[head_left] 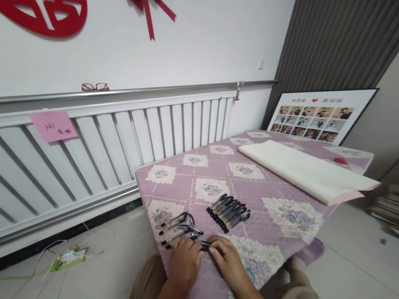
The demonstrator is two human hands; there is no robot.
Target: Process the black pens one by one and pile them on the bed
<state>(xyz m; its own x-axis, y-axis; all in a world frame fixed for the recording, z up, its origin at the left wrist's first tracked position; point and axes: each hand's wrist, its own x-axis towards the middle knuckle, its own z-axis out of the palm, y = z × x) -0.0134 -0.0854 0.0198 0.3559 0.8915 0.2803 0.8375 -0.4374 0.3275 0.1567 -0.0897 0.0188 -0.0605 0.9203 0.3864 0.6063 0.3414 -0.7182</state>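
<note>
Black pen (207,245) lies at the bottom centre of the frame, pinched between the two hands at the near edge of the table (290,235). One left hand (184,264) rests knuckles up with curled fingers closed over the pen's left end; one right hand (228,261) grips its right end, fingers bent and narrow. Both hands touch the quilted purple cloth, and the person's tan-clad knees show below them.

Just beyond the left hand lie the loose pens (178,227), about four, spread apart with tips pointing left, close to the table's left edge. To their right sits one tight row of capped pens (229,211), roughly nine or ten side by side; the exact count is too small to tell. Bare cloth lies between the two groups and to the right of the row, leaving open room toward the right edge.

Farther back, in the right half of the frame, one cream roll of paper (307,170) runs diagonally, its near end overhanging the table's right edge. Behind, one white radiator (112,145) spans the left, bearing one pink note (53,126), with one pair of glasses (95,87) on the rail above. One photo board (317,115) leans at the right.
</note>
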